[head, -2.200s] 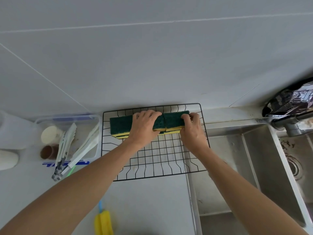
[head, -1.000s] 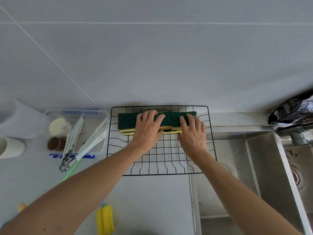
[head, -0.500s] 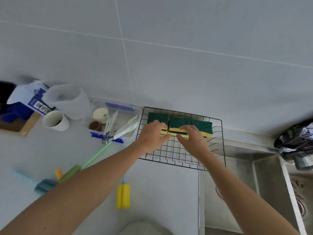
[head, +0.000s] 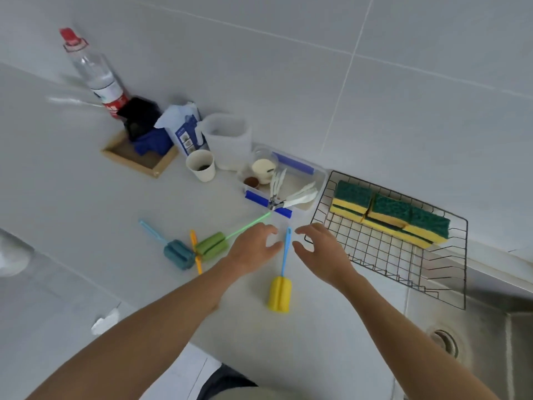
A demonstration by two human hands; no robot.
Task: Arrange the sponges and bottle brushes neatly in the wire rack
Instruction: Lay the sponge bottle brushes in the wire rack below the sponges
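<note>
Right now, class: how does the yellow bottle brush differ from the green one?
The yellow bottle brush has a blue handle; the green bottle brush has a green one. The yellow lies alone between both hands; the green lies over an orange handle beside a teal brush. Both lie on the counter, outside the wire rack.

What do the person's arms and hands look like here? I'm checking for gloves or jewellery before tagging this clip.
Both forearms are bare, with no sleeves in view. The left hand and right hand wear no gloves, and no rings, watch or bracelet show on either.
</note>
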